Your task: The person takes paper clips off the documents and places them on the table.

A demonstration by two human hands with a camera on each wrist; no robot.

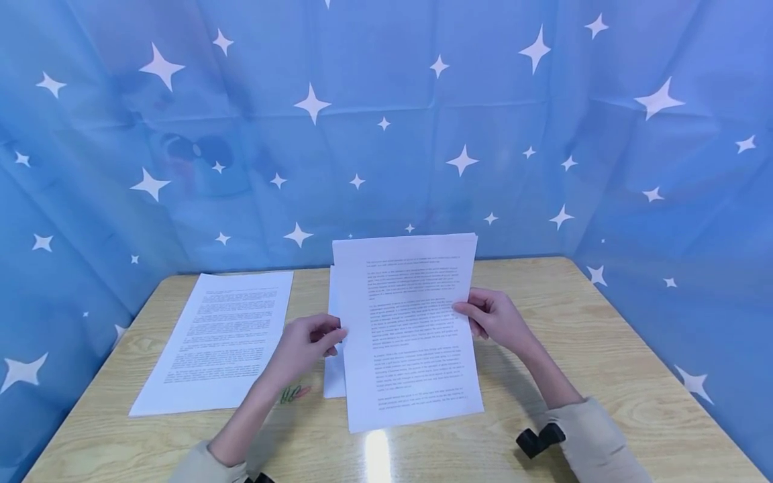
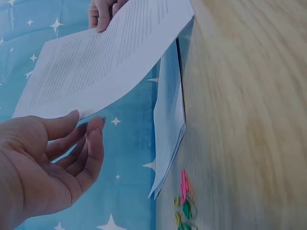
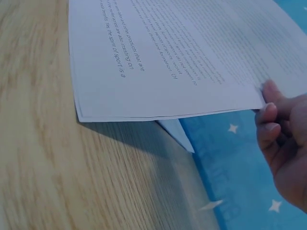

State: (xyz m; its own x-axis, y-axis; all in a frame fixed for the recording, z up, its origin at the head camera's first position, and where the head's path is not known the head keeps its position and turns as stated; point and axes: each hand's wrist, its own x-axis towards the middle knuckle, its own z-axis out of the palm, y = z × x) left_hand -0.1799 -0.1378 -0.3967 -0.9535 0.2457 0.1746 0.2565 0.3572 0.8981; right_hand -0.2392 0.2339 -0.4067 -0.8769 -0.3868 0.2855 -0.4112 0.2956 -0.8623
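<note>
A thin stack of printed paper sheets [image 1: 417, 335] is held up, tilted, above the middle of the table. My left hand [image 1: 311, 345] pinches its left edge, with the thumb in front and the fingers curled behind. On the opposite edge, my right hand [image 1: 498, 318] pinches the sheets between thumb and fingers. In the right wrist view, the lower corner of the sheets [image 3: 115, 103] shows more than one layer. Partly hidden behind them, more paper [image 1: 334, 379] lies on the table. The left wrist view shows the held sheets [image 2: 96, 67] bowing between both hands.
Another printed stack [image 1: 223, 342] lies on the left side of the wooden table [image 1: 580, 335]. Several small coloured paper clips [image 1: 294, 394], green, pink and yellow in the left wrist view, sit near my left forearm. A blue curtain with white stars [image 1: 386, 134] hangs behind the table.
</note>
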